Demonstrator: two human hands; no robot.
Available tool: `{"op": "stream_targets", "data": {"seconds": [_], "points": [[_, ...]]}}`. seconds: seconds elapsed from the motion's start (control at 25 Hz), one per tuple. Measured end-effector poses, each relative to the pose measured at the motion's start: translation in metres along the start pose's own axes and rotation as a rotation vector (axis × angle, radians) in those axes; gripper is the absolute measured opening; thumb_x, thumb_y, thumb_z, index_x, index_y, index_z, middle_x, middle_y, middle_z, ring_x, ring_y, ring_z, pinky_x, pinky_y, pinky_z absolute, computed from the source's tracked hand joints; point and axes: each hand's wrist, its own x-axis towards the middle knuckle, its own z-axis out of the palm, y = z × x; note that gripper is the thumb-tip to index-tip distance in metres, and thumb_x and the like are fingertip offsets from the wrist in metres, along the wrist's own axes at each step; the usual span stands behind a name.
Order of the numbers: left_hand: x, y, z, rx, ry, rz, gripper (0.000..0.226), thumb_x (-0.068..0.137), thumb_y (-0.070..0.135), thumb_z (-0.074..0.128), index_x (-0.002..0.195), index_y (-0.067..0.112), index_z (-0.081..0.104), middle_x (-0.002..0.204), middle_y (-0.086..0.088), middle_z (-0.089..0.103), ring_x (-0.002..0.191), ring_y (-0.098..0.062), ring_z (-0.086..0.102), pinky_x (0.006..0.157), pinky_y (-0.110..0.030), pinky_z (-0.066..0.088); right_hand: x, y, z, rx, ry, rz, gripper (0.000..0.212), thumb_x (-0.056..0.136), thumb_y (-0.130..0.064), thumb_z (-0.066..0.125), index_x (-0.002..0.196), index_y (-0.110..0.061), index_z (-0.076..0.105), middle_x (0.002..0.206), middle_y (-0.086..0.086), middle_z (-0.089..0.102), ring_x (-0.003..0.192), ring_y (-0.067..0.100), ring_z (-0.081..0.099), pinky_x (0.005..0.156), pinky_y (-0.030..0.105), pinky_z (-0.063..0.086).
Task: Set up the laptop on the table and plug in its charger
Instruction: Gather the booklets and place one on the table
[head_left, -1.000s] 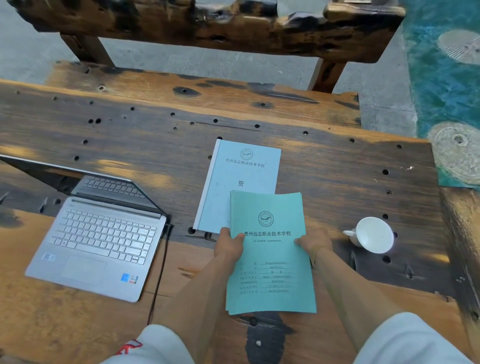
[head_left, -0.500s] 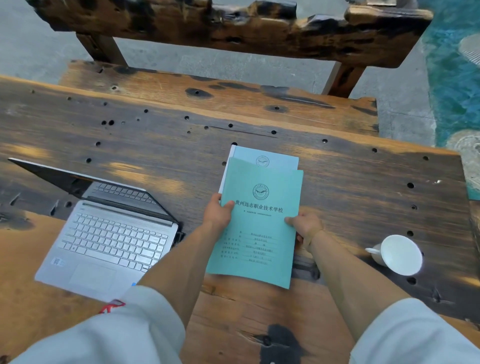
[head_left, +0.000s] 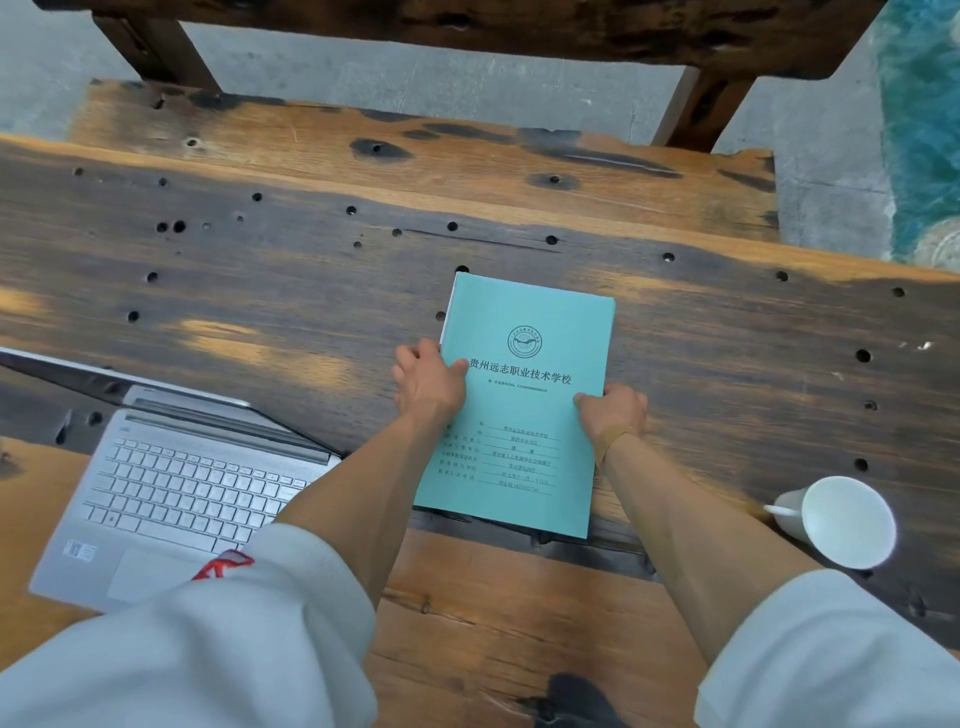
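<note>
**Both hands on the green booklet, laptop open at lower left**

A white cup (head_left: 841, 521) lies tipped on its side at the lower right of the frame, its mouth turned toward the camera; nothing shows inside it (the handle points left).

The table (head_left: 260, 291) is a thick slab of dark, weathered wood, pocked with round holes and worn to orange at its near edge. Beyond it, in the upper part of the frame, stands a bench (head_left: 415, 156) of the same wood on a grey concrete floor, with a teal painted patch at the upper right.

The laptop (head_left: 176, 493) sits open at the lower left, silver keyboard up, its screen leaning back toward the left edge; a white sleeve covers its near corner. It lies just left of the left forearm, apart from both hands. The left hand (head_left: 428, 382) grips the left edge of a green booklet (head_left: 524, 405) in the centre, thumb on the cover. The right hand (head_left: 613, 413) clasps its right edge. The booklet lies flat on the table.
</note>
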Motion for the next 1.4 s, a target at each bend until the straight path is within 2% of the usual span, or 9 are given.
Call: {"op": "stream_targets", "data": {"seconds": [0.16,0.36,0.48,0.6,0.68,0.8,1.0,1.24,1.4], "points": [[0.000,0.009,0.000,-0.067,0.002,-0.033,0.042,0.095,0.032,0.059,0.126,0.014,0.037,0.134,-0.012,0.040,0.124,-0.030,0.041,0.098,-0.045,0.040,0.003,-0.010,-0.005,0.085,-0.025,0.040,0.044,0.082,-0.015,0.065,0.121,-0.006,0.047,0.120,0.015,0.061,0.099,0.033,0.064,0.082,0.037,0.054],[0.014,0.007,-0.010,-0.261,-0.130,-0.198,0.065,0.075,0.035,0.080,0.124,0.013,0.044,0.129,-0.011,0.053,0.116,-0.031,0.056,0.097,-0.048,0.051,0.012,-0.017,-0.009,0.297,-0.134,0.166,0.076,0.072,-0.026,0.084,0.128,0.000,0.041,0.115,0.011,0.060,0.101,0.034,0.065,0.088,0.049,0.055],[0.014,-0.001,-0.011,-0.471,-0.274,-0.267,0.058,0.071,0.025,0.087,0.118,0.009,0.056,0.116,-0.011,0.068,0.093,-0.029,0.071,0.078,-0.044,0.061,0.019,-0.012,-0.013,0.308,-0.194,0.180,0.050,0.069,-0.024,0.086,0.106,-0.002,0.059,0.112,0.016,0.068,0.094,0.033,0.069,0.086,0.047,0.057],[0.002,-0.008,-0.007,-0.583,-0.373,-0.243,0.053,0.072,0.013,0.086,0.116,0.009,0.058,0.102,-0.008,0.074,0.076,-0.023,0.075,0.054,-0.032,0.060,0.022,-0.001,-0.016,0.381,-0.252,0.214,0.032,0.068,-0.016,0.087,0.079,-0.006,0.059,0.101,0.018,0.072,0.085,0.033,0.071,0.082,0.050,0.058],[-0.010,-0.011,-0.006,-0.602,-0.389,-0.210,0.051,0.073,0.007,0.085,0.117,0.009,0.057,0.103,-0.009,0.074,0.077,-0.024,0.075,0.057,-0.033,0.060,0.017,0.009,-0.016,0.415,-0.281,0.238,0.033,0.068,-0.011,0.086,0.088,-0.002,0.062,0.103,0.020,0.072,0.086,0.035,0.072,0.083,0.053,0.057],[-0.036,-0.015,-0.010,-0.618,-0.420,-0.156,0.046,0.076,0.000,0.081,0.114,0.009,0.056,0.102,-0.011,0.075,0.068,-0.020,0.075,0.051,-0.029,0.058,-0.004,0.028,-0.020,0.407,-0.296,0.231,0.059,0.070,-0.005,0.083,0.121,0.003,0.054,0.114,0.022,0.067,0.097,0.037,0.069,0.087,0.055,0.055],[-0.097,-0.031,-0.023,-0.650,-0.501,-0.111,0.046,0.076,-0.003,0.079,0.109,0.018,0.053,0.099,-0.009,0.075,0.075,-0.025,0.076,0.056,-0.035,0.061,-0.061,0.073,-0.048,0.564,-0.342,0.233,0.062,0.071,0.004,0.080,0.125,-0.002,0.049,0.111,0.017,0.069,0.084,0.030,0.070,0.062,0.038,0.058],[-0.173,-0.058,-0.035,-0.761,-0.566,-0.019,0.055,0.074,-0.009,0.077,0.121,0.009,0.054,0.107,-0.013,0.075,0.095,-0.034,0.073,0.084,-0.050,0.059,-0.130,0.120,-0.095,0.588,-0.456,0.087,0.025,0.076,0.007,0.075,0.093,-0.008,0.064,0.080,0.004,0.077,0.059,0.015,0.073,0.044,0.021,0.053],[-0.222,-0.081,-0.044,-0.809,-0.640,0.058,0.065,0.070,-0.012,0.076,0.128,0.004,0.053,0.115,-0.017,0.072,0.104,-0.038,0.069,0.086,-0.050,0.057,-0.173,0.145,-0.116,0.537,-0.429,-0.052,0.036,0.072,0.005,0.079,0.100,-0.011,0.063,0.093,0.002,0.075,0.075,0.016,0.071,0.053,0.023,0.054]]}}
